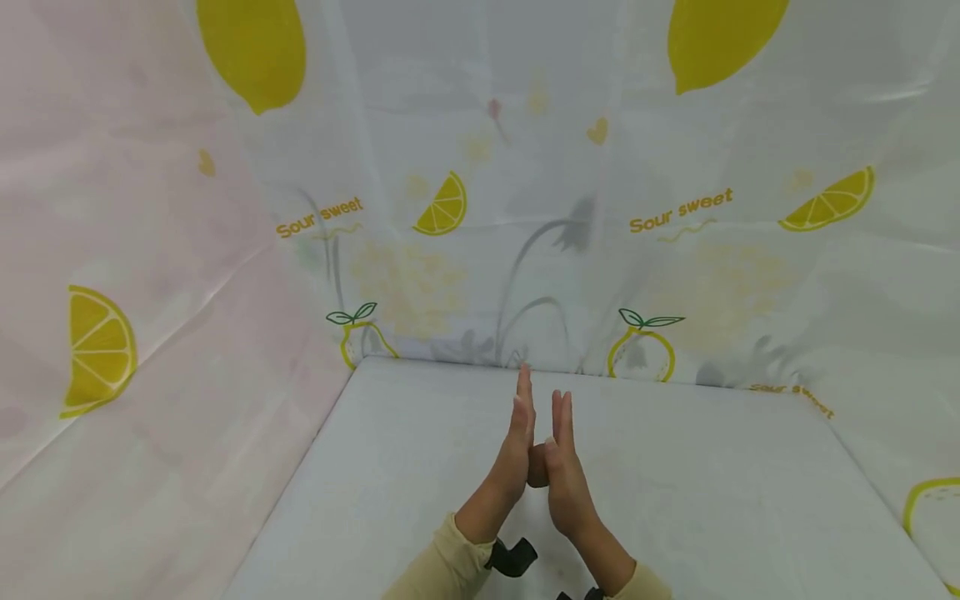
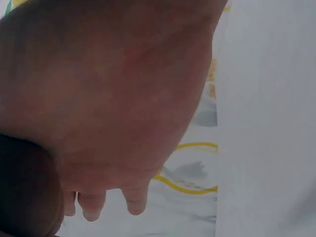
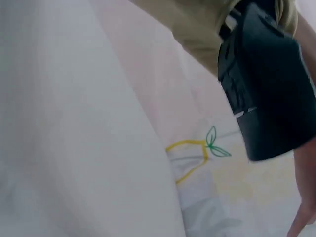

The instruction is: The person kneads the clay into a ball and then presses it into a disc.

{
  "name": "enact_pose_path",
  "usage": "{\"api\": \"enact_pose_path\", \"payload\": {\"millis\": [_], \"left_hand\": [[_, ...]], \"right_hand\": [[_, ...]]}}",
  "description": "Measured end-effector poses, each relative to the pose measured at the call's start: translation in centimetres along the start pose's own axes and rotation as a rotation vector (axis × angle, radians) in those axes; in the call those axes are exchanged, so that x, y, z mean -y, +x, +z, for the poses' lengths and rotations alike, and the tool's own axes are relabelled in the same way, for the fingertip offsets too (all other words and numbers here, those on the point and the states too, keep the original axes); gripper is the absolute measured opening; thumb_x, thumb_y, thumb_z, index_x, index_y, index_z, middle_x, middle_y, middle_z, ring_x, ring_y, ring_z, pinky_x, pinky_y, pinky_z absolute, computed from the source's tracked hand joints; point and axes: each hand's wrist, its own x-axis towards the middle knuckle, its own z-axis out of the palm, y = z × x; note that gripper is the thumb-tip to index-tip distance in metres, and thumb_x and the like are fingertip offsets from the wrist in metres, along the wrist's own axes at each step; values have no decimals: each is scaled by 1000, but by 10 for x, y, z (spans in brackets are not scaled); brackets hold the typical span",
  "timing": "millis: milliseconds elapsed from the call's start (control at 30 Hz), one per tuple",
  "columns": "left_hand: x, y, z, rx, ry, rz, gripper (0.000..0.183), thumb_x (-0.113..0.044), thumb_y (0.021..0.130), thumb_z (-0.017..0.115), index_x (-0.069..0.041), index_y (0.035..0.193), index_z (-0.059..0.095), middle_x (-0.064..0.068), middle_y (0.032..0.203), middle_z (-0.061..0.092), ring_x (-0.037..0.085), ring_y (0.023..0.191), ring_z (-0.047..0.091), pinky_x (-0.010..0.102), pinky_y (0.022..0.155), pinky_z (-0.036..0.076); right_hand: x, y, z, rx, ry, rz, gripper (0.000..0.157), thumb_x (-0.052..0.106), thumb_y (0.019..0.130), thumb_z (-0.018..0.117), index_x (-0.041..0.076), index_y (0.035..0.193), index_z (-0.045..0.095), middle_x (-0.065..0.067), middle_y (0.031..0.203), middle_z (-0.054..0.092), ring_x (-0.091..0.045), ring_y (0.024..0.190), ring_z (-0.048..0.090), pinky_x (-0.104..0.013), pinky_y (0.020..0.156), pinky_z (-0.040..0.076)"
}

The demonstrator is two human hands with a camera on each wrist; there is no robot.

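Left hand (image 1: 512, 460): your fingers are straight and together, pointing away from you, with the palm turned toward your other hand; nothing is gripped by curled fingers.
Right hand (image 1: 567, 490): your fingers are straight here too, and your thumb lies along the upper side; this hand is flat and unclenched, facing its partner.
Brown lump (image 1: 537, 466): it sits between your two palms, near their heels, touching both; your right thumb side covers part of it, so you cannot tell its full shape.
Gap: beyond the lump, your fingers stand apart, with the left fingertips reaching farther forward than the right ones.
Dark rounded shape (image 2: 24, 190): close beside your palm in the left wrist view; it is too dim to tell whether this is the lump.
Sleeves (image 1: 442, 562): beige cloth covers both your forearms, ending behind the bare wrists.
Left wrist camera (image 1: 514, 557): black, on the inner side of your left wrist, just behind the hands.
Right wrist camera (image 1: 583, 594): also black, at your right wrist, mostly cut off by the picture's edge.
Surface (image 1: 697, 483): white, spreading out below your hands and to either side of them.
Printed sheet (image 1: 480, 275): upright beyond your hands, with lemons, leaves and "Sour sweet" lettering.
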Motion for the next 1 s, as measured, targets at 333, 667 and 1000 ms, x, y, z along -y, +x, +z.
{"api": "enact_pose_path", "payload": {"millis": [333,667,1000], "left_hand": [[18,1,1,-61,-54,-135,79,-66,104,9,-18,164,-10,0,169,-16,23,154,-17,59,121,-7],[15,-10,17,52,-78,-155,75,-63,105,3,-17,163,-10,6,170,-10,23,155,-12,56,121,-7],[3,-10,12,131,-102,-79,80,-66,103,0,-15,161,-18,6,169,-16,26,154,-16,57,121,-7]], "right_hand": [[21,1,3,-50,-91,-191,64,29,112,27,13,164,-7,-13,170,3,-19,156,3,-15,118,7],[29,24,-19,-88,28,-61,62,28,111,24,19,164,-7,-1,170,2,-21,156,-1,-38,123,2],[6,28,-27,-69,56,1,61,33,112,20,14,164,-6,-5,171,-1,-23,156,-3,-23,120,7]]}}
